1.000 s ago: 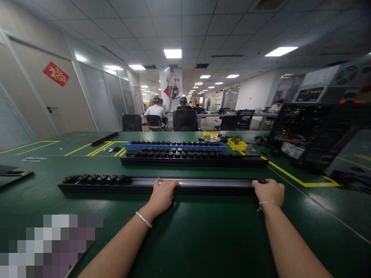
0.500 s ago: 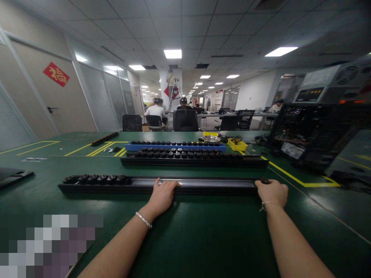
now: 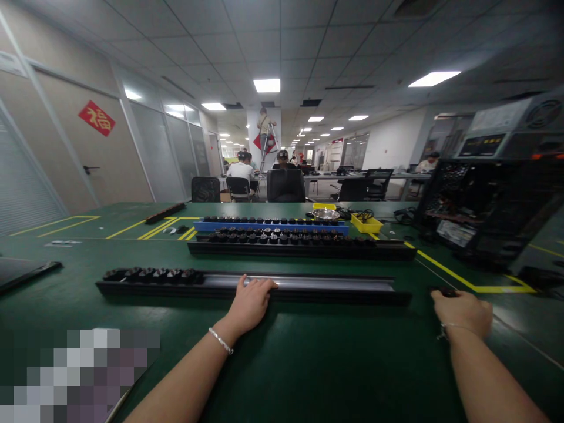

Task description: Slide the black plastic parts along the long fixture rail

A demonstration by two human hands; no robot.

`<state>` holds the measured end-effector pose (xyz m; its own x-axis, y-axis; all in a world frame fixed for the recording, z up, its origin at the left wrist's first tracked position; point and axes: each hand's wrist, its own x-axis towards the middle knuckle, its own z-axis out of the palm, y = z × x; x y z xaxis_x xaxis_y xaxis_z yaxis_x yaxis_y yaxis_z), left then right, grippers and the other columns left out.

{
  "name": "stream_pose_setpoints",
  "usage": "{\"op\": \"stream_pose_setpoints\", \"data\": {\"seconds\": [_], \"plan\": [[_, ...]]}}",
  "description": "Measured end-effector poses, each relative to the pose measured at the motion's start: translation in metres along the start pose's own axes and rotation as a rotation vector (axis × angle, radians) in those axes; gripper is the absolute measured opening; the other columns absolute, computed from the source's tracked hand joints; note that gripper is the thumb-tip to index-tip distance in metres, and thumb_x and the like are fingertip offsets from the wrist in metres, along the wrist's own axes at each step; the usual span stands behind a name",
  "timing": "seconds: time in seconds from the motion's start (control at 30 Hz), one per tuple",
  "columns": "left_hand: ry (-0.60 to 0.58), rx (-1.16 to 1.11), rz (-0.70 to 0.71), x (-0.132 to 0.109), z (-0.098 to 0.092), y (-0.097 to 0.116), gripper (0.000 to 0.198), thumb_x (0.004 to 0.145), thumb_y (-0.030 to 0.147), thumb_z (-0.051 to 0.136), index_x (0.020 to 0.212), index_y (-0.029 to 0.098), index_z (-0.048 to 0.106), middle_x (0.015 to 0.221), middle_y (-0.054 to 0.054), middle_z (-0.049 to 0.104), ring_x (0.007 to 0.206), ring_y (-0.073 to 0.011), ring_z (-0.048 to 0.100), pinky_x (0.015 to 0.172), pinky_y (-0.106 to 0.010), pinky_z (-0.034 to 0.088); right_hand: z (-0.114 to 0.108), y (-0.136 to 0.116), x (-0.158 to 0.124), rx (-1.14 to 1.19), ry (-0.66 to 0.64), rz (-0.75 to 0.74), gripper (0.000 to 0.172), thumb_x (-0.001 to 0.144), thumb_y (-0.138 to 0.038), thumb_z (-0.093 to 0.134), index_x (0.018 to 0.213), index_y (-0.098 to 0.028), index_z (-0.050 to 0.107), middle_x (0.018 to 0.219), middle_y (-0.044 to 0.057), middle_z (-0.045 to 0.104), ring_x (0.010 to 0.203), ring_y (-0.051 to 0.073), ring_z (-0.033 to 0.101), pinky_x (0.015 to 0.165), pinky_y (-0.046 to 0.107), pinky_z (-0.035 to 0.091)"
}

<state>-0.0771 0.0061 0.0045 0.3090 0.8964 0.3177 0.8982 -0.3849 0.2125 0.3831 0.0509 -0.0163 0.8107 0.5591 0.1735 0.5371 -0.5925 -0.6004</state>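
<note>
While the right hand (image 3: 462,310) is holding a small black part (image 3: 447,291) at lower right, the left hand (image 3: 252,301) is resting on a black rail (image 3: 335,295) at lower centre, its fingers' grip unclear. Beyond, a loaded rail (image 3: 304,251) and a blue strip (image 3: 205,226) are lying mid-frame.

- The left bare hand (image 3: 252,298) is resting on a long black rail with a shiny grey channel (image 3: 330,284), thumb apart from fingers.
- At 3 o'clock from that rail, clear of its end, the right bare hand (image 3: 463,312) is gripping a small black part (image 3: 447,292).
- Dark chunky pieces (image 3: 160,276) are filling the rail's 9 o'clock end.
- At 12 o'clock, a second long black rail (image 3: 304,251) and a long blue strip (image 3: 247,226) are lying roughly parallel, bearing dark rows.
- At 1 o'clock, a small yellow tray (image 3: 368,225) is holding black cables.
</note>
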Motion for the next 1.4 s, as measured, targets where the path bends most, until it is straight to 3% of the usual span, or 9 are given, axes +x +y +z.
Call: {"op": "stream_pose_setpoints", "data": {"seconds": [0.2,0.33,0.43,0.5,0.57,0.7,0.83,0.97,1.4], "plan": [[0.065,-0.035,0.051,0.001,-0.002,-0.003,0.024,0.089,0.029,0.038,0.106,0.028,0.055,0.106,-0.001,0.062,0.102,-0.0176,0.053,0.097,-0.041,0.032,0.008,0.009,0.015,-0.018,-0.009,0.048,0.060,0.066,-0.041,0.057,0.118,-0.010,0.058,0.111,0.032,0.048,0.110,0.040,0.044,0.074,0.050,0.037],[0.240,0.049,-0.037,0.003,-0.013,-0.014,0.025,0.088,0.028,0.036,0.099,0.021,0.058,0.099,-0.005,0.063,0.096,-0.0195,0.052,0.088,-0.034,0.038,0.011,0.010,0.014,-0.001,0.015,0.051,0.072,0.065,-0.041,0.056,0.129,-0.009,0.046,0.120,0.032,0.043,0.114,0.043,0.039,0.077,0.054,0.035],[0.371,0.250,-0.285,0.003,-0.030,-0.033,0.027,0.084,0.027,0.040,0.103,0.016,0.057,0.104,-0.009,0.061,0.101,-0.0245,0.051,0.090,-0.038,0.036,0.011,0.004,0.006,0.047,0.170,-0.057,0.072,0.064,-0.043,0.054,0.125,-0.004,0.048,0.120,0.034,0.043,0.112,0.045,0.039,0.079,0.056,0.034],[0.424,0.383,-0.516,-0.001,-0.044,-0.050,0.036,0.081,0.028,0.042,0.111,0.012,0.053,0.113,-0.014,0.056,0.106,-0.0297,0.047,0.089,-0.041,0.036,0.009,-0.008,-0.005,0.096,0.334,-0.252,0.062,0.067,-0.039,0.050,0.119,-0.005,0.052,0.114,0.030,0.049,0.110,0.041,0.042,0.082,0.054,0.035],[0.374,0.449,-0.725,-0.007,-0.057,-0.069,0.046,0.077,0.033,0.045,0.114,0.006,0.050,0.117,-0.020,0.052,0.108,-0.0344,0.045,0.085,-0.043,0.038,0.007,-0.027,-0.022,0.099,0.381,-0.481,0.052,0.072,-0.035,0.044,0.115,-0.007,0.055,0.108,0.022,0.055,0.106,0.034,0.047,0.086,0.048,0.037],[0.151,0.387,-0.943,-0.020,-0.071,-0.102,0.059,0.074,0.046,0.048,0.114,0.003,0.049,0.117,-0.025,0.050,0.109,-0.0374,0.046,0.082,-0.044,0.040,0.010,-0.066,-0.068,0.055,0.228,-0.894,0.043,0.080,-0.034,0.036,0.107,-0.010,0.060,0.111,0.015,0.057,0.105,0.024,0.049,0.091,0.037,0.038],[0.087,0.300,-0.970,-0.026,-0.071,-0.115,0.055,0.074,0.047,0.046,0.112,0.007,0.051,0.111,-0.020,0.056,0.104,-0.0349,0.052,0.079,-0.043,0.043,0.016,-0.085,-0.102,-0.074,-0.065,-1.047,0.042,0.084,-0.031,0.030,0.104,-0.016,0.064,0.114,0.009,0.060,0.107,0.020,0.051,0.092,0.034,0.038],[0.106,0.315,-0.975,-0.026,-0.070,-0.117,0.049,0.074,0.048,0.046,0.103,0.012,0.058,0.107,-0.019,0.060,0.101,-0.0352,0.054,0.079,-0.046,0.042,0.012,-0.090,-0.110,-0.186,-0.215,-0.986,0.044,0.085,-0.029,0.027,0.106,-0.020,0.064,0.111,0.004,0.063,0.105,0.019,0.053,0.091,0.035,0.038],[0.107,0.207,-1.017,-0.021,-0.068,-0.112,0.050,0.070,0.050,0.044,0.101,0.014,0.061,0.110,-0.019,0.060,0.103,-0.0375,0.053,0.079,-0.050,0.040,0.008,-0.094,-0.114,-0.262,-0.257,-0.865,0.045,0.084,-0.029,0.028,0.113,-0.023,0.061,0.119,0.003,0.059,0.113,0.020,0.048,0.092,0.037,0.035]]}}
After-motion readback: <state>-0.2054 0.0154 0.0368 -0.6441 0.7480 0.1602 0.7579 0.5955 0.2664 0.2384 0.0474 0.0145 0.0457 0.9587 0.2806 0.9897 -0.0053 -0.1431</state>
